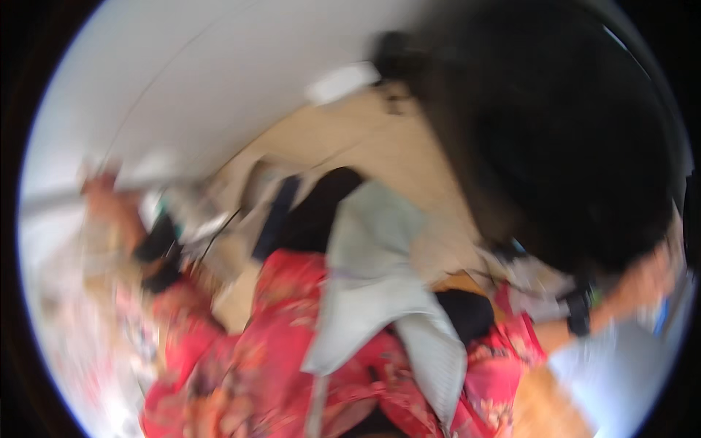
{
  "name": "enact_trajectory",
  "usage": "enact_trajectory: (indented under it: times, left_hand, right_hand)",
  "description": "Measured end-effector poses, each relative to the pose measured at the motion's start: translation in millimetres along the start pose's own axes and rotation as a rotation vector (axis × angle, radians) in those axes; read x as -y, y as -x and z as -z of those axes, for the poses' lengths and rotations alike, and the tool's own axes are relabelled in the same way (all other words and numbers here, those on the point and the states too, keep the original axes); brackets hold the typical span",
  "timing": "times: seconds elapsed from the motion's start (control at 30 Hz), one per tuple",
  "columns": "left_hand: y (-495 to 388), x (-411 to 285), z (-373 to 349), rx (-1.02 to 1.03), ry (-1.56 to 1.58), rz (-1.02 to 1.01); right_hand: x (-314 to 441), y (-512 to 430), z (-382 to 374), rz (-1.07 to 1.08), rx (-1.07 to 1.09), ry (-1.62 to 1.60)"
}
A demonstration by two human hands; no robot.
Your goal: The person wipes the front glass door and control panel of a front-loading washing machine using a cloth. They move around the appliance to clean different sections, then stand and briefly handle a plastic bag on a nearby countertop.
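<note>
Much of the view is smeared by motion. My left hand (112, 205), with a black band on its wrist, reaches out at the far left beside a pale horizontal ledge or bar (52, 201). Blur hides whether its fingers hold anything. At the right edge, my right hand (651, 268) is by the lower rim of a large black object (569, 137); its fingers are too unclear to read. That black object fills the upper right, and its kind cannot be told. A pale grey-green cloth (372, 246) hangs down the front of my red floral garment (285, 328).
Ahead is a tan floor (339, 137) meeting a pale wall (191, 76). A white item (344, 83) lies near the wall's base. Blurred clutter (197, 211) gathers beside my left arm, with a dark cable there. More loose things (536, 279) lie below the black object.
</note>
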State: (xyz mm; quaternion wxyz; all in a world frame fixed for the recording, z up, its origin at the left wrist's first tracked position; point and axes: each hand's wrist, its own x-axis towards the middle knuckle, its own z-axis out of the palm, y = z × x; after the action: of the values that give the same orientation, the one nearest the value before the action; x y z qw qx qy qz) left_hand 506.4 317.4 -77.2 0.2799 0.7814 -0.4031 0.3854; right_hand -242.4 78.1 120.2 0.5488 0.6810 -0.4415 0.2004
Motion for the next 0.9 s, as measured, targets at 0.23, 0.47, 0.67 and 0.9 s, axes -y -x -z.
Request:
enact_trajectory:
  times: [0.23, 0.47, 0.67, 0.9]
  left_hand:
    - [0.3, -19.3, 59.5, -0.080, 0.377, 0.525]
    - [10.7, -29.7, 41.3, -0.121, 0.669, 0.619]
    - [70.3, 6.8, -5.1, 0.139, 0.085, 0.429]
    - [74.4, 66.4, -13.7, 0.430, -0.806, -0.026]
  right_hand:
    - [1.0, 114.5, 20.5, -0.884, 0.456, -0.442]
    - [-17.7, 138.9, 96.4, -1.256, 0.776, -0.349]
    - [-89.9, 98.1, 173.9, -0.897, 0.300, 0.140]
    - [-194.9, 123.8, 253.3, -0.544, 0.632, 1.100]
